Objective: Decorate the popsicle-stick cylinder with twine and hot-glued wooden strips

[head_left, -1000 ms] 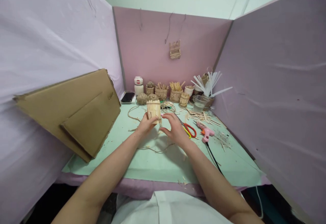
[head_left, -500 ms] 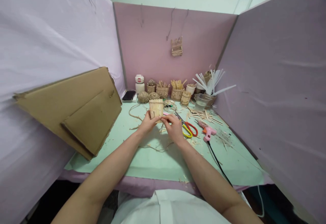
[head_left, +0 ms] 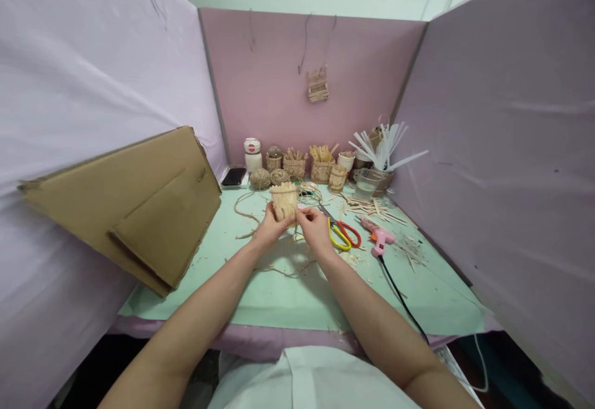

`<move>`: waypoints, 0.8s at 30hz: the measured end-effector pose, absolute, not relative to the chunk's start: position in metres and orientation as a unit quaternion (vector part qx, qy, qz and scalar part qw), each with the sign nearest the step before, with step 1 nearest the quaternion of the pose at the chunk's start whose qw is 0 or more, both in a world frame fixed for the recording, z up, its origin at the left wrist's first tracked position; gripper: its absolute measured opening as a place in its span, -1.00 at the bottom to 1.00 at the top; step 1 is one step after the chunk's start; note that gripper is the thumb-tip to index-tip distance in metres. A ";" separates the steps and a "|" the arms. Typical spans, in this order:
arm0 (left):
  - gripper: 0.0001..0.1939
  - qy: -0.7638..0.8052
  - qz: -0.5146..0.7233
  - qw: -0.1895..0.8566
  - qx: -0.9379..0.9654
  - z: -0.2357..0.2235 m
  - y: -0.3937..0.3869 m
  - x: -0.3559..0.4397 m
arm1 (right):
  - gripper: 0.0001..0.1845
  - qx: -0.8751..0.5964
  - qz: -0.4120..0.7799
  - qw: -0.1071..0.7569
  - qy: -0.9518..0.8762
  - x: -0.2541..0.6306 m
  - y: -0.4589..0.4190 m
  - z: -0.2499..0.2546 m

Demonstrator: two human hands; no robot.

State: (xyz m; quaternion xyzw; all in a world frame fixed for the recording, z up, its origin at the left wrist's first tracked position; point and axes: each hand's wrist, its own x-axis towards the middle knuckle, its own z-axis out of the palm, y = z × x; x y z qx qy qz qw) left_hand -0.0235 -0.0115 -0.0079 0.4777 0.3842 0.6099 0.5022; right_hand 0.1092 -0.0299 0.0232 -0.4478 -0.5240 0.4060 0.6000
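A small cup of pale wooden sticks [head_left: 284, 197], bound near its rim with twine, is held above the table in front of me. My left hand [head_left: 270, 225] wraps around its left side and lower part, thumb across the front. Against the cup's lower right side, my right hand [head_left: 315, 226] has thumb and forefinger pinched on a strand of twine [head_left: 296, 229], part of which hangs below the fingers. Just right of that hand lie scissors [head_left: 344, 234] with one red and one yellow handle.
A pink glue gun [head_left: 381, 238] with a black cord lies at the right. Loose sticks [head_left: 374, 207], twine balls [head_left: 260, 178], stick-filled baskets [head_left: 321, 171] and a water cup [head_left: 365, 184] stand behind. Folded cardboard [head_left: 153, 204] leans left. A phone [head_left: 234, 176] rests at the back.
The cup has turned and tipped slightly towards me, so its rounded rim shows more. Both hands keep their hold on cup and twine; the view has shifted slightly.
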 end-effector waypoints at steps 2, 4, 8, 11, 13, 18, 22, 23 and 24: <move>-0.20 0.377 0.612 0.517 0.464 -0.005 -0.014 -0.021 | -0.80 -0.448 0.417 0.609 -0.504 0.106 -0.030 0.021; -0.24 0.355 0.616 0.540 0.450 -0.001 -0.017 -0.019 | -0.79 -0.446 0.426 0.617 -0.489 0.103 -0.030 0.020; -0.38 0.328 0.622 0.568 0.427 0.005 -0.022 -0.015 | -0.77 -0.447 0.432 0.624 -0.473 0.101 -0.033 0.019; -0.46 0.330 0.631 0.560 0.424 0.005 -0.023 -0.015 | -0.78 -0.454 0.427 0.622 -0.473 0.099 -0.034 0.019; -0.50 0.329 0.634 0.550 0.433 0.004 -0.022 -0.015 | -0.80 -0.458 0.422 0.622 -0.474 0.098 -0.034 0.017; -0.51 0.326 0.644 0.530 0.445 0.000 -0.018 -0.016 | -0.81 -0.463 0.419 0.616 -0.480 0.096 -0.034 0.015; -0.49 0.334 0.641 0.515 0.461 -0.003 -0.015 -0.017 | -0.81 -0.465 0.429 0.614 -0.472 0.095 -0.034 0.014; -0.49 0.337 0.638 0.513 0.465 -0.004 -0.015 -0.017 | -0.81 -0.467 0.431 0.611 -0.471 0.095 -0.034 0.014; -0.49 0.338 0.636 0.510 0.470 -0.004 -0.014 -0.017 | -0.81 -0.470 0.432 0.609 -0.471 0.095 -0.034 0.014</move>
